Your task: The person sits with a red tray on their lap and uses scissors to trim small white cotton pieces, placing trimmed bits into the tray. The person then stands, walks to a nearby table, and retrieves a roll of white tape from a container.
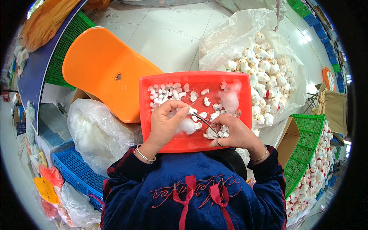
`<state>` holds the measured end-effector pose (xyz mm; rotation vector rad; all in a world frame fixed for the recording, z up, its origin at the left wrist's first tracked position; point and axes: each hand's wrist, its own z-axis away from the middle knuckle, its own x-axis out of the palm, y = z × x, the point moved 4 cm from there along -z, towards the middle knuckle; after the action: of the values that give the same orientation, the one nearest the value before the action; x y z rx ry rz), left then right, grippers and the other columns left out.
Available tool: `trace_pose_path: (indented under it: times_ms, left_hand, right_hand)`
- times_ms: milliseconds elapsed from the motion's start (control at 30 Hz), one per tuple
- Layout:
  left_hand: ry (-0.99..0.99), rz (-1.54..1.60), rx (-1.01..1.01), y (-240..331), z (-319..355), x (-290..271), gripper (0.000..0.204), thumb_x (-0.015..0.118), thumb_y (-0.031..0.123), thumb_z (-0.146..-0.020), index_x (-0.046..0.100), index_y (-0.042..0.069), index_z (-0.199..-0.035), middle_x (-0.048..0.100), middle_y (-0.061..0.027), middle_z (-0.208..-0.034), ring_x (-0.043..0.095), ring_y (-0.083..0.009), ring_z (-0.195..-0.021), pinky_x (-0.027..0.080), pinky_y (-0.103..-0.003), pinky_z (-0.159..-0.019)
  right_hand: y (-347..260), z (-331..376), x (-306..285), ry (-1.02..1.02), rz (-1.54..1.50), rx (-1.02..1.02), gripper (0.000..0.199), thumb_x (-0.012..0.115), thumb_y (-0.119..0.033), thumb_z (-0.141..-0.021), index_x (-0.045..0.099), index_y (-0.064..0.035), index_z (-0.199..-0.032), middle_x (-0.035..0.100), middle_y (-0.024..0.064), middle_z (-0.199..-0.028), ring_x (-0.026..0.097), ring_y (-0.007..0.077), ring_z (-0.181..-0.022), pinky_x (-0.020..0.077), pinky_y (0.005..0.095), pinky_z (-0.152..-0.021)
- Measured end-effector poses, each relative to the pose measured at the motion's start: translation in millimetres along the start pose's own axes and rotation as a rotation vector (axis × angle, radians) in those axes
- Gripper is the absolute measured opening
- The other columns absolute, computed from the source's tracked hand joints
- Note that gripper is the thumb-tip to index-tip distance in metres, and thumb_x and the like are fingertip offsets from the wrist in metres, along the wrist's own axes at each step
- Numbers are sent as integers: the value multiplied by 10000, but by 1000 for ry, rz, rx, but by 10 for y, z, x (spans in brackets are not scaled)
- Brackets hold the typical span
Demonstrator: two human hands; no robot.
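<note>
Over a red plastic tray (195,74), my left hand (165,120) pinches a small white fabric piece (192,110) between thumb and fingertips. A tuft of white stuffing (186,126) shows beside those fingers. My right hand (239,132) has its fingers on the ring handles of slim metal forceps (205,120), whose tips reach the piece in my left hand. Small smooth white pieces (165,92) lie in the tray's far left part. Flatter pieces with loose threads (206,102) are scattered at its middle. A fluffy clump of stuffing (230,100) rests at the right side.
An orange chair (111,73) stands left of the tray. Below it sits a clear bag of stuffing (96,132), near a blue crate (76,168). On the right are a big clear bag of white plush toys (264,76) and a green crate (306,149) beside more toys.
</note>
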<state>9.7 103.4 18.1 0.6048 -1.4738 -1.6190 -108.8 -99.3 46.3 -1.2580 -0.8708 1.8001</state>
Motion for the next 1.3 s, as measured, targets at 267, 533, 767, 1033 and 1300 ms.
trace_pose_path:
  times_ms: [267, 533, 767, 1033, 1300]
  left_hand:
    - [65, -479, 603, 119, 48, 12, 124, 697, 21, -923, 698, -31, -1035, 740, -145, -976, 722, -206, -839, 573, -297, -733]
    - [-22, -424, 307, 64, 17, -53, 245, 660, 33, -934, 666, -29, -1171, 726, -138, -1051, 709, -185, -905, 571, -294, -791]
    - [-562, 39, -369, 92, -105, 149, 274, 683, 150, -960, 669, 18, -1199, 715, -27, -973, 663, -86, -851, 542, -258, -775]
    - [-504, -23, -322, 192, -151, -42, 65, 708, 79, -922, 703, 27, -960, 696, -21, -840, 649, -85, -774, 523, -243, -700]
    - [-437, -170, -129, 167, -189, -229, 231, 720, 42, -884, 677, 25, -1110, 684, -74, -1158, 663, -117, -956, 562, -297, -852]
  right_hand:
    - [-31, -34, 51, -9, -74, -1, 548, 917, -306, -695, 652, 12, -1055, 661, 116, -925, 645, 237, -867, 516, 351, -783]
    - [-11, 17, -5, -65, -49, 148, 381, 882, -245, -757, 690, 8, -966, 642, 100, -784, 604, 186, -740, 496, 347, -701]
    - [-85, 32, -108, -139, -68, 94, 311, 881, -158, -730, 700, -1, -928, 557, 16, -710, 527, 112, -696, 443, 292, -642]
    - [-45, 173, -159, -202, -48, 165, 327, 855, -253, -783, 686, 3, -895, 541, 40, -646, 510, 124, -620, 438, 312, -594]
    - [78, 225, -321, -190, 17, 253, 306, 852, -220, -772, 681, 8, -882, 527, 21, -630, 481, 87, -602, 420, 301, -550]
